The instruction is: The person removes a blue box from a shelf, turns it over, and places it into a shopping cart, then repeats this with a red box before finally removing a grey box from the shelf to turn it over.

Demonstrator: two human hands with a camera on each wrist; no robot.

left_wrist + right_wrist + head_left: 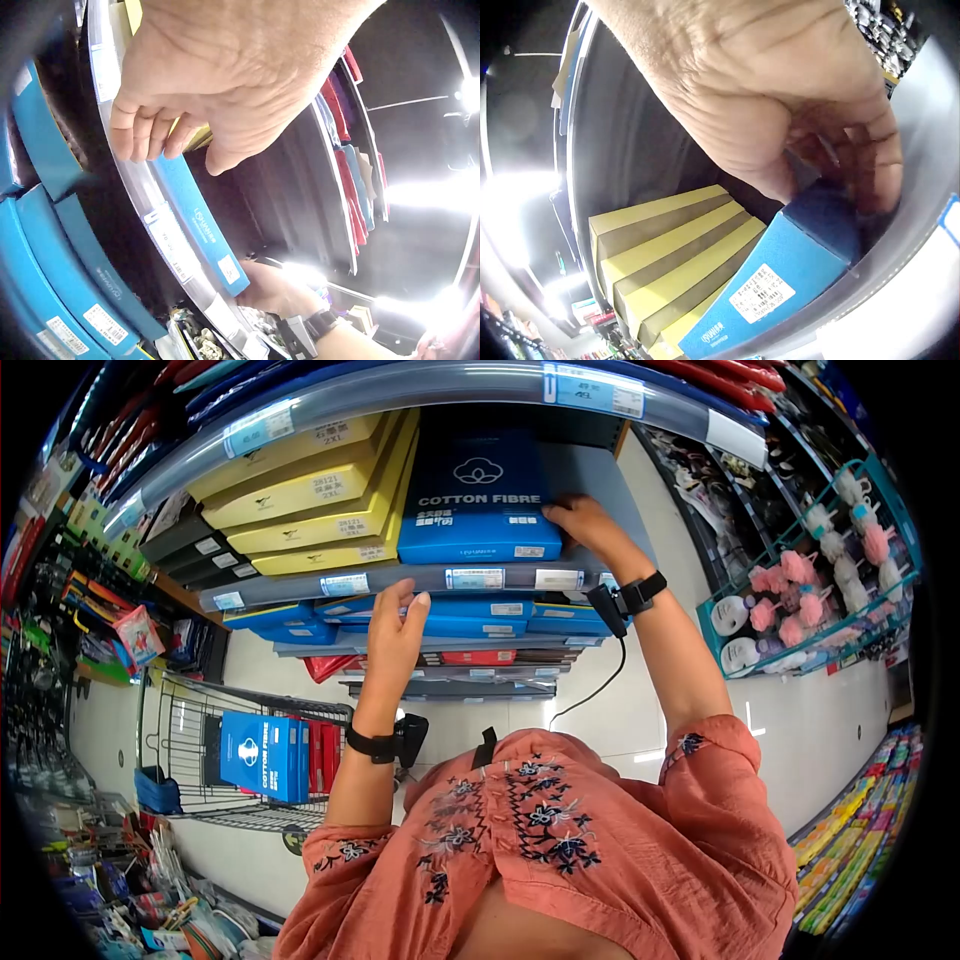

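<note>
A blue box marked COTTON FIBRE point(480, 525) lies flat on the shelf beside a stack of yellow boxes point(310, 510). My right hand point(592, 530) grips its right end; in the right wrist view, the thumb and bent fingers of that hand point(780, 97) are around the end of the blue box point(772, 289), the fingertips partly hidden. My left hand point(395, 630), in front of the shelf edge, holds nothing. From the left wrist view, the left hand's point(217, 82) fingers hang loosely bent near the clear rail point(135, 187); contact cannot be told.
More blue boxes point(480, 610) fill the shelf below. A wire cart point(190, 695) at the left holds blue point(262, 755) and red boxes. Pink and white plush items point(800, 570) sit in a teal rack at the right. A cable point(605, 685) hangs from the right wrist camera.
</note>
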